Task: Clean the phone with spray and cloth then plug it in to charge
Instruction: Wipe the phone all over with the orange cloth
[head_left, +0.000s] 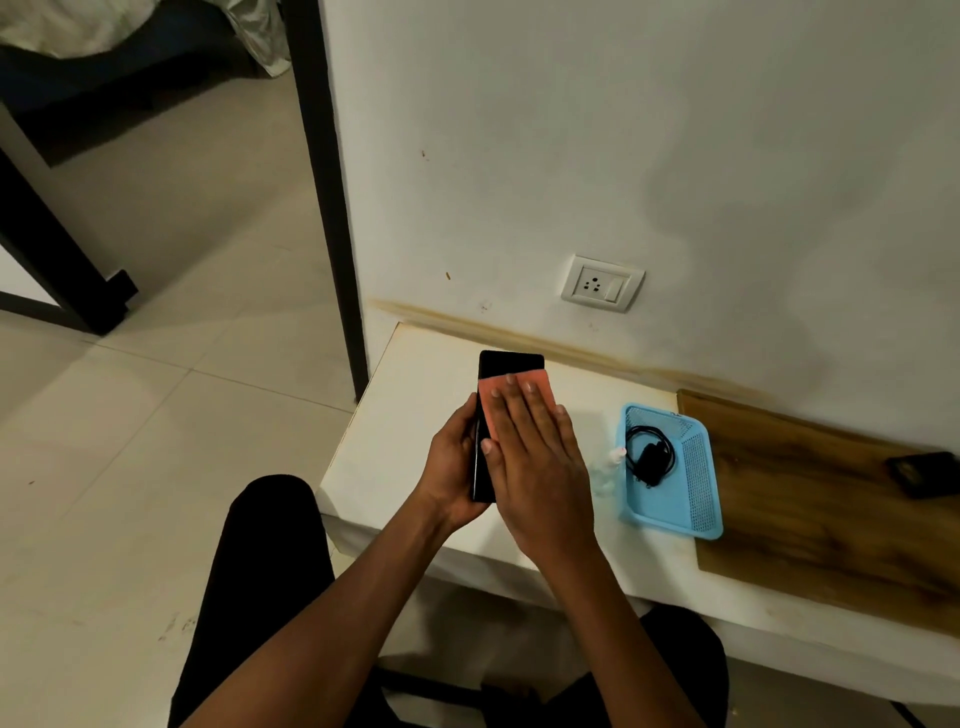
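A black phone (510, 362) is held upright over the white table (410, 415). My left hand (452, 462) grips it from the left edge and underneath. My right hand (535, 462) lies flat on its screen with straight fingers, pressing an orange cloth (535, 378) against it; only the cloth's top strip shows past the fingertips. A small clear spray bottle (609, 470) stands on the table just right of my right hand. A black charger with its coiled cable (650, 457) lies in a blue mesh basket (698, 483).
A white wall socket with a switch (601, 283) sits on the wall above the table. A wooden board (821, 499) lies at the right with a dark object (924, 474) on it. A dark door frame (332, 208) stands left of the table.
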